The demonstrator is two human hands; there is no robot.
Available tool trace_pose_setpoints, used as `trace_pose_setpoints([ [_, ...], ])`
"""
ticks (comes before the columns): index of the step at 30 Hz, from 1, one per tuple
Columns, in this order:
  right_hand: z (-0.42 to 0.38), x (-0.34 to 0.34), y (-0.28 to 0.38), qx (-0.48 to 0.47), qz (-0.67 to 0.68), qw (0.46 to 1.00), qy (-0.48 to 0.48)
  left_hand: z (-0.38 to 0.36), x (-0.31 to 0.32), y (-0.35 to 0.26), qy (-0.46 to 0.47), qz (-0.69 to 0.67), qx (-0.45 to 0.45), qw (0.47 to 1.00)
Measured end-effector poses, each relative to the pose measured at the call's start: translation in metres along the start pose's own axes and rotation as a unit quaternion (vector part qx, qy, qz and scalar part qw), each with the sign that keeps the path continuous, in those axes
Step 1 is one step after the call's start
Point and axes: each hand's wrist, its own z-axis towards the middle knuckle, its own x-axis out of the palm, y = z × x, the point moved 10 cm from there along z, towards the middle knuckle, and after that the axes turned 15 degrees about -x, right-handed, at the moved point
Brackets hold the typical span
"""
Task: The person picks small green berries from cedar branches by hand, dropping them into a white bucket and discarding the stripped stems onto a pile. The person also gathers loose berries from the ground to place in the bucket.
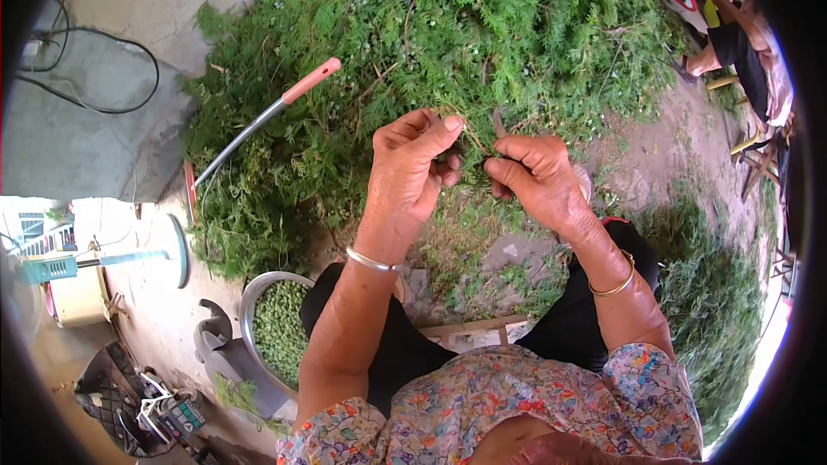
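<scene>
My left hand (412,155), with a silver bangle on its wrist, pinches one end of a thin brown twig (474,134) with a bit of greenery. The twig's other end lies between the thumb and fingers of my right hand (536,174), which has a gold bangle at the wrist. Both hands are close together over a large heap of green conifer branches (517,26). Beside my left knee, a round metal basin (250,310) holds many small green cones or berries.
A tool with a pink handle (310,82) leans on the heap. At the left are a standing fan (177,250), a concrete block (86,129), cables and a black basket (108,379). Another person (743,47) sits at the upper right. More cut greenery (706,293) lies at the right.
</scene>
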Motion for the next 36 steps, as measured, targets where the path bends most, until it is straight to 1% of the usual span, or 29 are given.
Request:
trace_pose_setpoints([
  [1,0.000,0.001,0.001,-0.004,-0.004,1.000,0.006,-0.001,0.001,-0.001,0.000,0.000,0.000,1.000],
  [3,0.000,0.000,0.001,0.000,-0.008,1.000,0.008,-0.004,0.005,-0.008,-0.007,0.074,0.033,0.997],
  [7,0.000,-0.001,0.000,0.010,-0.012,1.000,0.011,-0.006,0.009,-0.013,0.002,0.125,0.033,0.992],
  [9,-0.001,-0.001,-0.001,0.009,-0.016,1.000,0.012,-0.008,0.013,-0.012,-0.004,0.161,0.017,0.987],
  [13,-0.001,0.000,-0.001,0.004,-0.013,1.000,0.003,-0.008,0.014,-0.010,0.009,0.121,0.012,0.993],
  [18,-0.002,0.003,-0.003,0.003,-0.009,1.000,0.024,-0.005,0.010,-0.009,-0.011,0.177,0.032,0.984],
  [22,-0.002,0.005,-0.003,0.006,-0.022,0.999,0.046,-0.008,0.013,-0.009,-0.025,0.173,0.016,0.984],
  [23,-0.002,0.005,-0.002,0.007,-0.022,0.999,0.046,-0.007,0.011,-0.007,-0.018,0.152,0.004,0.988],
  [25,-0.002,0.004,-0.002,0.013,0.008,0.999,0.032,-0.006,0.008,-0.005,-0.011,0.131,-0.008,0.991],
  [28,-0.002,0.000,-0.005,0.036,0.043,0.998,0.022,-0.007,0.004,-0.008,-0.024,0.126,0.000,0.992],
  [30,0.001,-0.004,-0.005,0.028,0.060,0.998,0.015,-0.009,0.001,-0.015,-0.043,0.097,0.015,0.994],
  [31,0.002,-0.006,-0.003,0.019,0.078,0.997,0.009,-0.010,0.004,-0.015,-0.023,0.079,0.010,0.997],
  [32,0.003,-0.006,-0.002,0.019,0.077,0.997,0.009,-0.010,0.005,-0.014,-0.023,0.079,0.009,0.997],
  [34,0.001,-0.004,-0.006,0.052,0.120,0.991,0.009,-0.011,0.001,-0.016,-0.047,0.039,0.036,0.997],
  [35,0.001,-0.004,-0.009,0.052,0.120,0.991,0.009,-0.010,0.000,-0.016,-0.047,0.039,0.036,0.998],
  [36,-0.002,-0.004,-0.015,0.068,0.164,0.984,-0.007,-0.011,-0.007,-0.022,-0.067,0.020,0.055,0.996],
])
